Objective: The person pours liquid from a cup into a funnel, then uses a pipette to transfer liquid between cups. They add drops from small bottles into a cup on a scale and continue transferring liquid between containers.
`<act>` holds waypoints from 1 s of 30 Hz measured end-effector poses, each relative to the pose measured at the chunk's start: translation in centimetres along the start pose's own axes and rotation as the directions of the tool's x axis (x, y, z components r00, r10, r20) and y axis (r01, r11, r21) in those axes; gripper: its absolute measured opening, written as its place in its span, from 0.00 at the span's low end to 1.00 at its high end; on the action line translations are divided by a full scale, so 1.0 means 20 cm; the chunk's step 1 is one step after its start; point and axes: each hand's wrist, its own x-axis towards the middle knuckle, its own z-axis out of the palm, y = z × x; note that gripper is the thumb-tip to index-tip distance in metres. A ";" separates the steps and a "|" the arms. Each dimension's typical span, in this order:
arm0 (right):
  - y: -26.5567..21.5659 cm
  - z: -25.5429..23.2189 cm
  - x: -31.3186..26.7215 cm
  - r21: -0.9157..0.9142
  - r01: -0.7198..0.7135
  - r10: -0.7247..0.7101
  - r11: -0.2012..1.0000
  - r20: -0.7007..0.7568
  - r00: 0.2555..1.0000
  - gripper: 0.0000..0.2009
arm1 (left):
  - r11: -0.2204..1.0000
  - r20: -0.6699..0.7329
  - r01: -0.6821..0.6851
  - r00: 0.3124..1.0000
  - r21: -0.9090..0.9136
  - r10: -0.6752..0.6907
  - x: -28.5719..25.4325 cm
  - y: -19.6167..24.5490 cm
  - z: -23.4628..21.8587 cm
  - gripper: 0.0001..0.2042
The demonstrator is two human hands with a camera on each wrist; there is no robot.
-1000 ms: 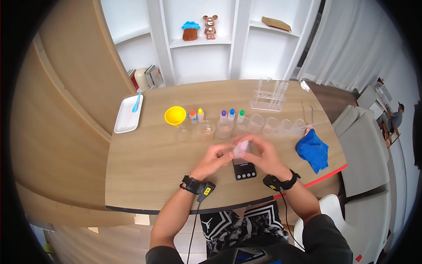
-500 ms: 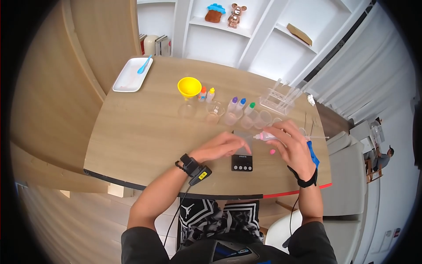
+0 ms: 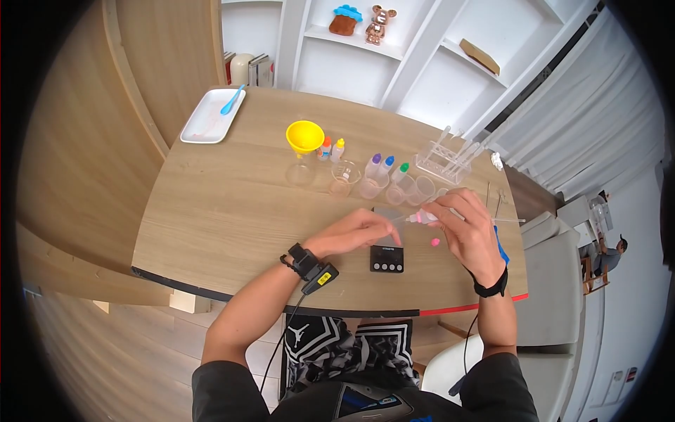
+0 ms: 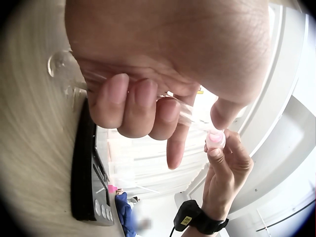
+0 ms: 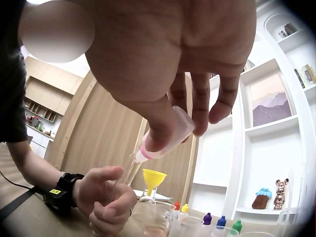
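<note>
My left hand [image 3: 357, 232] is held over the black digital scale [image 3: 387, 261], its fingers curled round a clear test tube [image 4: 185, 115]. The tube lies across the palm and its mouth end shows past the fingers. To the right, my right hand [image 3: 470, 231] pinches a small squeeze bottle [image 5: 170, 136] of pale pink liquid between thumb and fingers. That bottle is tipped, with its nozzle pointing down to the left, right by the tube's mouth. Its pink cap [image 3: 435, 242] lies on the table beside the scale.
Behind the hands stand several clear cups [image 3: 373, 185], a beaker [image 3: 344, 176] and capped dropper bottles [image 3: 388, 167]. A yellow funnel [image 3: 305, 136] sits in a clear flask. The test tube rack [image 3: 444, 162] is back right; a white tray [image 3: 205, 126] with a blue spoon is far left.
Both hands were together over the scale a second ago. The right hand has since moved right with the uncapped bottle, and the pink cap now lies on the table. Little differs over the last half second.
</note>
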 end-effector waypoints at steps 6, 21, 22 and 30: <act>0.00 0.00 0.00 -0.018 -0.002 0.002 1.000 -0.010 1.000 0.21 | 0.995 0.048 -0.007 0.999 -0.101 0.012 0.01 -0.02 -0.03 0.28; 0.03 0.18 -0.11 0.418 -0.400 0.412 0.815 0.067 0.909 0.18 | 0.998 -0.012 -0.065 0.998 -0.018 0.065 0.00 0.00 -0.02 0.21; 0.05 0.23 -0.14 0.497 -0.475 0.481 0.726 0.128 0.868 0.18 | 0.997 -0.041 -0.080 0.996 0.022 0.081 0.00 0.01 -0.01 0.18; -0.07 0.45 -0.23 0.727 -0.503 0.525 0.467 0.230 0.820 0.16 | 0.997 -0.122 -0.049 0.991 0.063 0.057 0.02 -0.04 -0.02 0.12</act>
